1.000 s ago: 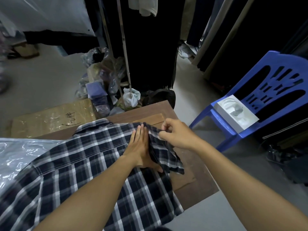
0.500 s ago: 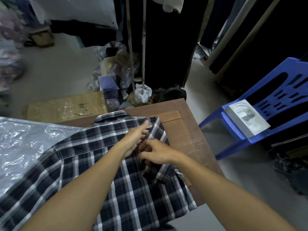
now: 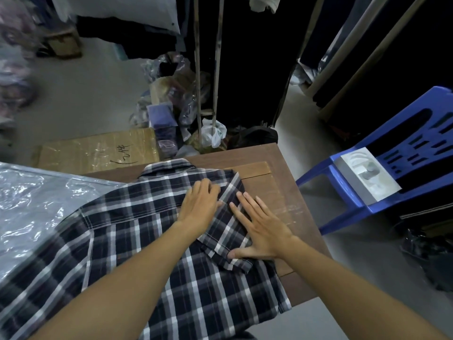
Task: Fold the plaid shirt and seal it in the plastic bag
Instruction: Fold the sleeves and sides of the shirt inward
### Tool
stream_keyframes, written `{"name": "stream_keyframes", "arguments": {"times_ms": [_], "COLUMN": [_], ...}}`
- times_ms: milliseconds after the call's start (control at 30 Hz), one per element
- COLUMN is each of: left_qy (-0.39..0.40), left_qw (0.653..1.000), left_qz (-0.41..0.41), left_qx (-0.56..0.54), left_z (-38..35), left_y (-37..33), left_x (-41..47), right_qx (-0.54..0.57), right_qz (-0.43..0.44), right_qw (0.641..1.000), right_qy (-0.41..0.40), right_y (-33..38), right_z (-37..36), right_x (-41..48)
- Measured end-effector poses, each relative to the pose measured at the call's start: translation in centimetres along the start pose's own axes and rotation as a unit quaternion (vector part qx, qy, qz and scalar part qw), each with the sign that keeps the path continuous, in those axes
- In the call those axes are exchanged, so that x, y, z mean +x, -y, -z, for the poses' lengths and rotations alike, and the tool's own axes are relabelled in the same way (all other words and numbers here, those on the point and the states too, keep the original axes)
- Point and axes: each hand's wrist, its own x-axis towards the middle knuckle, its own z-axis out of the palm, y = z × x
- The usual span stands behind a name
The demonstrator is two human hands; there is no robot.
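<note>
A crinkled clear plastic bag [image 3: 36, 204] lies flat at the far left, its right edge tucked under the navy-and-white plaid shirt [image 3: 137, 241]. The shirt lies spread on the brown wooden table [image 3: 277, 168], collar toward the far edge, its near hem hanging past the table's front. Beyond the table, on the grey floor, sits a tape-wrapped cardboard box [image 3: 98, 153] with handwriting on top. On the shirt, 1 short sleeve is folded inward over the body near the right side. The left hand [image 3: 199, 207] rests palm down on the fabric just beside this fold, fingers extended and loosely curved, grasping nothing. The right hand [image 3: 259, 229] lies flat on the folded sleeve, its 5 digits spread and released, thumb pointing left along the sleeve hem; the heel of the hand sits over the shirt's right edge. The 2 hands lie close together, apart by a narrow strip of cloth. At the far right stands a blue plastic chair [image 3: 402, 153] carrying a white moulded packaging tray [image 3: 365, 175] on its seat.
</note>
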Motion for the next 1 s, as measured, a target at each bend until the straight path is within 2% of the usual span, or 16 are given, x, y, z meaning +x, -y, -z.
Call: {"name": "stream_keyframes", "arguments": {"times_ms": [67,167,233,333,400,467,533,633,667,733,800,900,1000], "left_qy": [-0.016,0.002,0.026,0.066,0.064,0.045,-0.004,-0.083,-0.088,-0.073,-0.046,-0.011,-0.044], "left_qw": [0.996,0.997,0.997,0.997,0.998,0.996,0.988,0.975,0.964,0.940,0.923,0.913,0.903], "left_qz": [-0.039,-0.016,-0.013,-0.012,-0.010,0.005,0.052,0.191,0.244,0.334,0.381,0.402,0.405], "left_qx": [0.076,0.072,0.074,0.047,0.000,-0.080,-0.142,-0.080,-0.053,-0.025,-0.020,-0.072,-0.135], "left_z": [-0.9,-1.6,-1.8,-1.6,-1.1,0.0,1.7,4.2,4.8,5.9,6.4,6.7,7.2], "left_y": [0.7,1.8,2.0,2.0,2.0,2.5,3.9,8.9,10.9,14.9,18.1,19.8,19.6], "left_x": [-0.7,-1.2,-1.2,-1.1,-1.0,-1.0,-1.6,-3.9,-4.9,-7.0,-8.6,-9.6,-9.1], "right_qx": [-0.006,0.037,0.051,0.049,0.036,0.073,0.159,0.264,0.309,0.409,0.469,0.454,0.462], "right_qz": [0.000,-0.001,0.000,-0.002,-0.005,-0.019,-0.054,-0.139,-0.172,-0.224,-0.253,-0.273,-0.294], "right_qw": [1.000,0.996,0.996,0.997,0.998,0.996,0.979,0.919,0.893,0.849,0.823,0.831,0.822], "right_qy": [-0.026,-0.079,-0.076,-0.059,-0.046,-0.051,-0.113,-0.260,-0.277,-0.247,-0.198,-0.169,-0.155], "right_y": [0.1,0.6,0.9,0.8,0.8,0.9,0.7,-0.3,-0.6,-1.2,-1.6,-1.7,-2.2], "right_z": [0.4,1.4,1.3,0.4,0.5,1.1,1.7,2.2,2.6,3.6,4.3,5.0,5.5], "right_x": [0.4,2.0,3.2,4.0,4.0,4.2,4.7,6.1,6.6,7.5,8.1,9.1,9.5]}}
